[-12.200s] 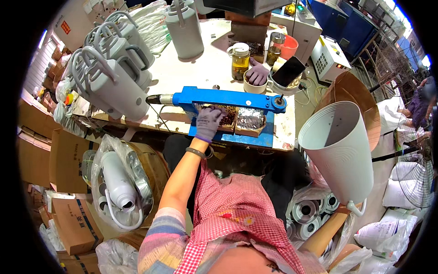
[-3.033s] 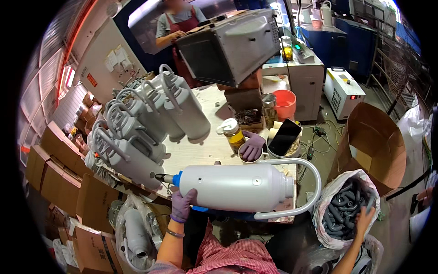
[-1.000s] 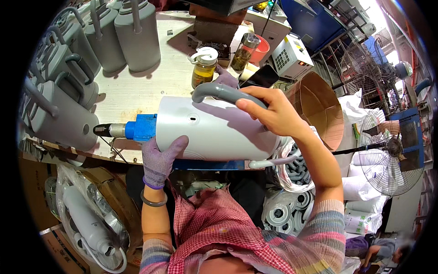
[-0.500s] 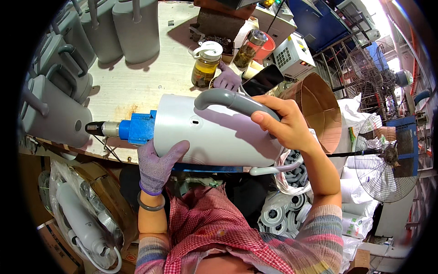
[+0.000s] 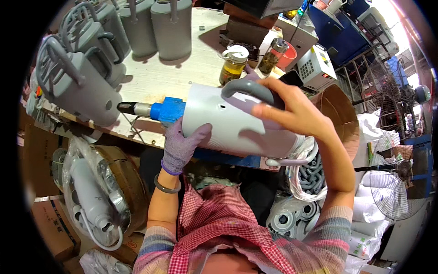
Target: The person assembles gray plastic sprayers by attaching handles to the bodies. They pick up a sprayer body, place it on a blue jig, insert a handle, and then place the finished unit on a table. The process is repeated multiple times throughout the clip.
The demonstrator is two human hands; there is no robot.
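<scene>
A large pale grey plastic housing lies on its side over a blue fixture at the workbench's near edge. My left hand, in a grey knit glove, presses against the housing's lower left side. My bare right hand holds a dark grey curved handle against the top of the housing. A thin white hoop sticks out under the housing's right end.
Several finished grey housings with handles stand on the bench at left and back. Two jars of yellow liquid and a white control box sit behind. A cardboard drum and bags of grey parts are at right.
The housing has shifted slightly right and nearer me. My right hand has slid along the dark handle toward its right end, and my left hand now presses flatter against the housing.
</scene>
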